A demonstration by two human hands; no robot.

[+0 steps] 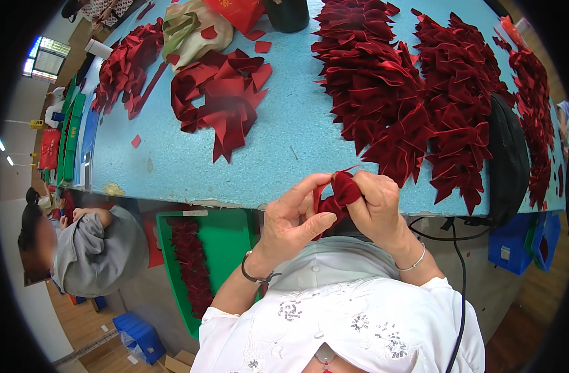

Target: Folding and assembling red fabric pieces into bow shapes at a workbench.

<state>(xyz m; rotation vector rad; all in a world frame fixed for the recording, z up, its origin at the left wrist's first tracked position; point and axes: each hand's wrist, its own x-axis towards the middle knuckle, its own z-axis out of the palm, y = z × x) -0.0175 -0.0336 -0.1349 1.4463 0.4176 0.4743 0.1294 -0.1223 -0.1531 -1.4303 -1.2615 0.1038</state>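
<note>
A dark red velvet ribbon bow (339, 194) is held between my two hands, just in front of the table's near edge. My left hand (294, 214) pinches its left side with thumb and fingers. Its right side is gripped by my right hand (379, 202), with the fingers curled over it. The hands partly cover the bow. Beyond them on the blue tabletop (291, 133) lie long rows of finished red bows (371, 87), with more bows (458, 105) to their right. A loose heap of red ribbon pieces (225, 93) lies to the left.
A green crate (225, 233) holding a row of bows stands at my left. A black bag (507, 161) hangs at the table's right edge, near a black cable (462, 280). A dark container (287, 13) stands at the back. Another person in grey (104, 248) sits at the left.
</note>
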